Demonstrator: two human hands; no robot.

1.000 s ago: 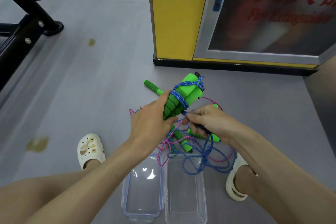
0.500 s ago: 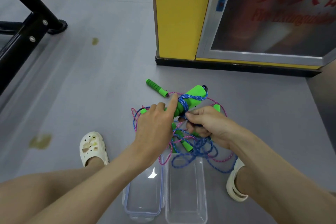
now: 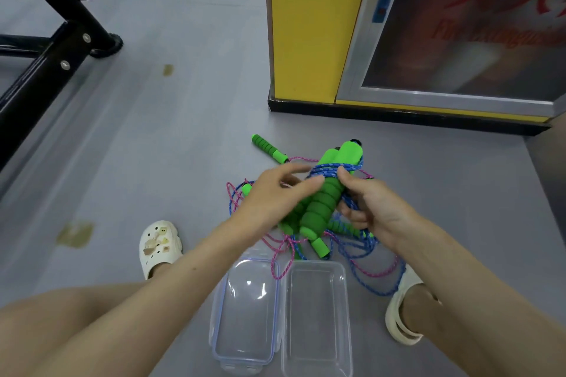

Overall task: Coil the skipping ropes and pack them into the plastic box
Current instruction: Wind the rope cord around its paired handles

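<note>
A bundle of green foam skipping rope handles [image 3: 321, 205] is held above the floor, with blue rope [image 3: 333, 169] wound round its upper part. My right hand [image 3: 370, 211] grips the bundle from the right, thumb on top and fingers curled under it along with some blue rope. My left hand [image 3: 272, 196] lies against the bundle's left side, its index finger and thumb stretched out toward the blue winding. Loose pink and blue rope [image 3: 376, 272] trails on the floor below. The clear plastic box [image 3: 346, 315] stands open near my feet.
The box's clear lid [image 3: 214, 330] lies just left of the box. One more green handle [image 3: 269, 148] lies on the grey floor beyond my hands. A yellow cabinet [image 3: 306, 40] stands behind, and a black gym frame [image 3: 46, 61] at the far left.
The handle bundle has passed from my left hand's grip into my right hand. My left fingers have straightened toward the blue winding.
</note>
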